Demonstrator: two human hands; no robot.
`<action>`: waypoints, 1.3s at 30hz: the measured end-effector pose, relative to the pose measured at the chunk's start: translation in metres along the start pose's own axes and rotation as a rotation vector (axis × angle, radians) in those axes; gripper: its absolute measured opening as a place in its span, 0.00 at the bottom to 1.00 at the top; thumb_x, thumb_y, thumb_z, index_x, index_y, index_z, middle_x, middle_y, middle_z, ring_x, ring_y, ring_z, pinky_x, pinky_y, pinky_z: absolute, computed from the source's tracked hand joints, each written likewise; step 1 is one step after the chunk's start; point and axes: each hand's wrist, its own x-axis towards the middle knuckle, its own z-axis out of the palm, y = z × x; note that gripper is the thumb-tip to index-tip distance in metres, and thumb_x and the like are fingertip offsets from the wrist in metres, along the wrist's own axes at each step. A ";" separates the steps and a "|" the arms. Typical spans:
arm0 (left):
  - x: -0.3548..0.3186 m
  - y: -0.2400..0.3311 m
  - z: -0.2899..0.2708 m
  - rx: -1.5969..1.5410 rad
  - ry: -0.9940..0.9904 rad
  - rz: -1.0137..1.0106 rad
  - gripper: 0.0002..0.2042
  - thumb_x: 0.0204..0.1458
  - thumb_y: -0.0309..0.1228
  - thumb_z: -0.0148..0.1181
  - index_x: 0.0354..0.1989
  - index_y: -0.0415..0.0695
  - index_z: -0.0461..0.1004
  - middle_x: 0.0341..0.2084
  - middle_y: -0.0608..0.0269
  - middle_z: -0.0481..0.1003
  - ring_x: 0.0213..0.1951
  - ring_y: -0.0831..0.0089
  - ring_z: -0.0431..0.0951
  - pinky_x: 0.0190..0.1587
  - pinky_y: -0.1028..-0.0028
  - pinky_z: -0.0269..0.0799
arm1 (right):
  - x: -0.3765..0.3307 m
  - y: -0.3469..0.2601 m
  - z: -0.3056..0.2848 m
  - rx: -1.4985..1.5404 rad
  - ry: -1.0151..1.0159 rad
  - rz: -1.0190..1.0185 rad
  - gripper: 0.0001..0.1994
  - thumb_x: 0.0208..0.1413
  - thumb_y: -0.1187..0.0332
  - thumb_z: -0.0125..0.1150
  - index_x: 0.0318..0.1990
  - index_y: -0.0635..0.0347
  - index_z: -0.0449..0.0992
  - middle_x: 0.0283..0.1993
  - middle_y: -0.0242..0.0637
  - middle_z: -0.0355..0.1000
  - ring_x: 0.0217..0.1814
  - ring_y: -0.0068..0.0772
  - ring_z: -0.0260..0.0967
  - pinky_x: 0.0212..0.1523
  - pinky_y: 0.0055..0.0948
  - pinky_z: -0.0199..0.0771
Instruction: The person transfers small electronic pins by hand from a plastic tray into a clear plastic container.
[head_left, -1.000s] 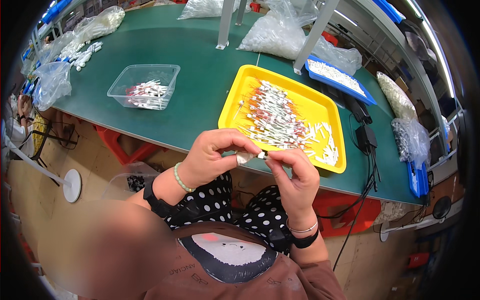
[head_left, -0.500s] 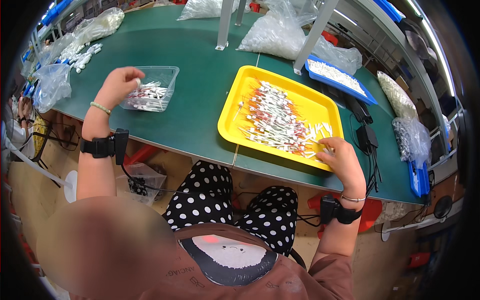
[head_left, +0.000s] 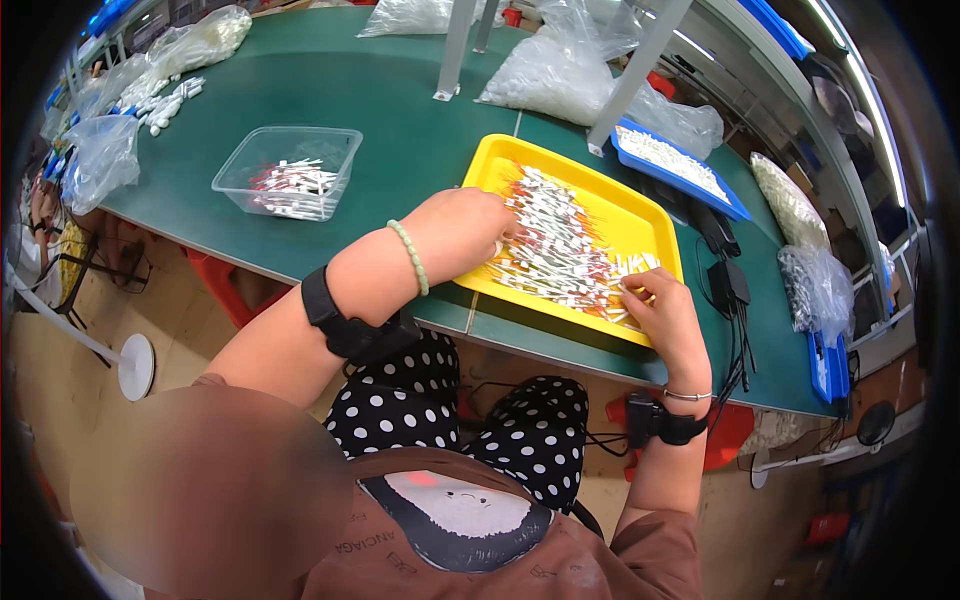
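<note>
Both my hands in the yellow tray, picking small parts.

On the green table at my left stands a clear plastic tub holding a few finished pieces — well apart from my hands. My left hand rests curled over the near left edge of the yellow tray, fingers among the red-and-white parts; whether it pinches one I cannot tell. My right hand pinches at white pieces in the tray's near right corner. I judge this the picking step — next, each hand needs one part lifted clear.
</note>
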 end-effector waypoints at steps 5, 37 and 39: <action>0.016 0.000 0.007 0.138 -0.118 -0.121 0.07 0.47 0.26 0.61 0.35 0.43 0.79 0.37 0.56 0.79 0.44 0.55 0.77 0.48 0.60 0.73 | 0.000 0.000 -0.002 -0.197 0.047 -0.009 0.04 0.49 0.75 0.66 0.31 0.65 0.80 0.32 0.47 0.77 0.35 0.47 0.77 0.38 0.37 0.75; -0.068 0.061 -0.004 -0.844 0.234 -0.233 0.06 0.53 0.23 0.65 0.39 0.39 0.81 0.35 0.64 0.77 0.36 0.80 0.77 0.40 0.80 0.73 | -0.048 -0.085 0.045 0.608 0.214 -0.212 0.07 0.55 0.81 0.63 0.41 0.66 0.81 0.36 0.33 0.73 0.33 0.20 0.68 0.36 0.18 0.68; -0.068 0.062 -0.005 -0.798 0.235 -0.225 0.06 0.53 0.24 0.65 0.39 0.39 0.81 0.34 0.64 0.77 0.36 0.79 0.77 0.39 0.80 0.73 | -0.051 -0.084 0.045 0.631 0.213 -0.190 0.06 0.55 0.80 0.63 0.40 0.66 0.80 0.36 0.33 0.73 0.33 0.21 0.68 0.37 0.18 0.68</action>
